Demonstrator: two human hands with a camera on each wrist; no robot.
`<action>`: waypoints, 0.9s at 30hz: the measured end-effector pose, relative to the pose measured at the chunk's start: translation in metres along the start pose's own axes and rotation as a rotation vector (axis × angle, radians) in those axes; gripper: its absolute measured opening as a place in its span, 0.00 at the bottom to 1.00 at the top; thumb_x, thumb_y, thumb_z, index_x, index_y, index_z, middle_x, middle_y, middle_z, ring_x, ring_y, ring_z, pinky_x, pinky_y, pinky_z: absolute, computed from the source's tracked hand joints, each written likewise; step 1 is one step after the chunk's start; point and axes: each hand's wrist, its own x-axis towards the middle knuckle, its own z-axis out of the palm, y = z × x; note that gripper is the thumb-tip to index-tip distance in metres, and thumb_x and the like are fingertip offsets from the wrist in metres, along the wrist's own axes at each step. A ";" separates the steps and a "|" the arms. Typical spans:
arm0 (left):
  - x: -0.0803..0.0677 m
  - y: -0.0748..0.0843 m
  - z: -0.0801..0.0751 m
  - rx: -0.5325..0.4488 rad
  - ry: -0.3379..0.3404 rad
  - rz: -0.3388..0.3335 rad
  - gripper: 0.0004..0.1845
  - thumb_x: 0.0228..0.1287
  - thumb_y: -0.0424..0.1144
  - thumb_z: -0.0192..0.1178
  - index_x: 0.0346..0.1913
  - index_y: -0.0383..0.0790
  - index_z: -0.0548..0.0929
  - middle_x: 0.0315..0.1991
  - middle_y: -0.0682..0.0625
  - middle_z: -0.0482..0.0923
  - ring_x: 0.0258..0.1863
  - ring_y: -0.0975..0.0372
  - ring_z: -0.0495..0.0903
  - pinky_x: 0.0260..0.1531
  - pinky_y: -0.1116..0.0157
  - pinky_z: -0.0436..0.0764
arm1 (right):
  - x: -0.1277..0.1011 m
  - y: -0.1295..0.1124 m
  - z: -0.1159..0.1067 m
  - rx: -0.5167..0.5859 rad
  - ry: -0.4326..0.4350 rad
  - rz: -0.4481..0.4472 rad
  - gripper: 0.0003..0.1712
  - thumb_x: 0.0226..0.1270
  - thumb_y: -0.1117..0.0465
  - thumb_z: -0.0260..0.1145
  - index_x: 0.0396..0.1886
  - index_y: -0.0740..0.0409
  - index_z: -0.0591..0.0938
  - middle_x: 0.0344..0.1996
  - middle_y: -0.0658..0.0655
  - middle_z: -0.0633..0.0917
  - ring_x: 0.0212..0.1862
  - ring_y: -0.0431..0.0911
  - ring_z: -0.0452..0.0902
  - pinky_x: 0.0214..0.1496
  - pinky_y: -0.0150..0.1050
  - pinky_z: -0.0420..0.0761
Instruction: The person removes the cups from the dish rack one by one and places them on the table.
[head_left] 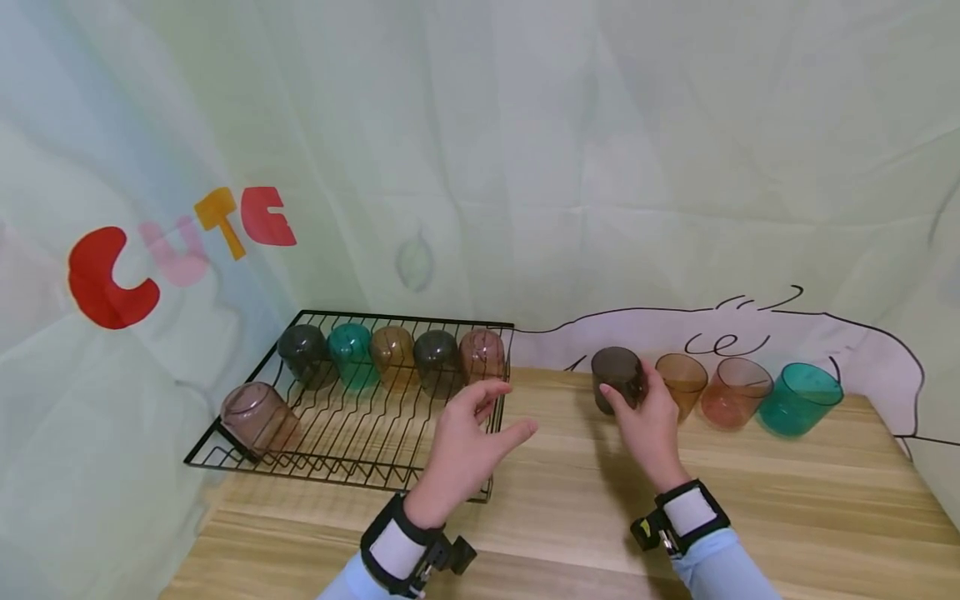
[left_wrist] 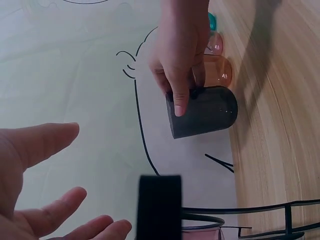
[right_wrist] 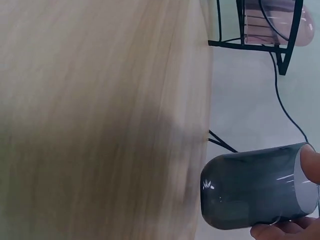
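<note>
A person's right hand [head_left: 651, 419] grips a dark grey cup [head_left: 617, 377] near the back of a wooden bench [head_left: 750, 500], fingers curled round its side. The cup stands at the left end of a row, just beside an amber cup [head_left: 684, 382], then a pink cup [head_left: 733, 392] and a teal cup [head_left: 799, 398]. The left hand [head_left: 468, 442] hovers spread wide, holding nothing, over the right edge of a black wire rack [head_left: 352, 442], which carries six upside-down cups.
</note>
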 end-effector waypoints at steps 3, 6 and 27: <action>-0.001 0.000 0.000 0.014 -0.005 0.000 0.27 0.47 0.51 0.71 0.52 0.52 0.77 0.56 0.55 0.74 0.58 0.60 0.73 0.60 0.61 0.73 | 0.000 0.004 0.000 0.004 -0.001 0.027 0.43 0.55 0.50 0.71 0.66 0.62 0.65 0.61 0.64 0.74 0.61 0.55 0.72 0.60 0.50 0.74; -0.002 0.000 0.000 0.016 -0.007 -0.001 0.26 0.47 0.51 0.71 0.52 0.52 0.78 0.55 0.55 0.74 0.58 0.61 0.73 0.59 0.61 0.74 | 0.000 0.007 0.000 0.012 0.003 0.042 0.43 0.55 0.49 0.71 0.65 0.62 0.66 0.60 0.64 0.74 0.60 0.55 0.73 0.60 0.49 0.75; -0.006 0.003 -0.009 0.062 -0.061 -0.032 0.25 0.47 0.53 0.71 0.52 0.60 0.77 0.55 0.61 0.75 0.56 0.61 0.73 0.56 0.56 0.74 | -0.002 0.007 -0.007 -0.016 0.041 0.041 0.46 0.55 0.53 0.71 0.69 0.65 0.60 0.63 0.67 0.71 0.62 0.58 0.70 0.60 0.51 0.74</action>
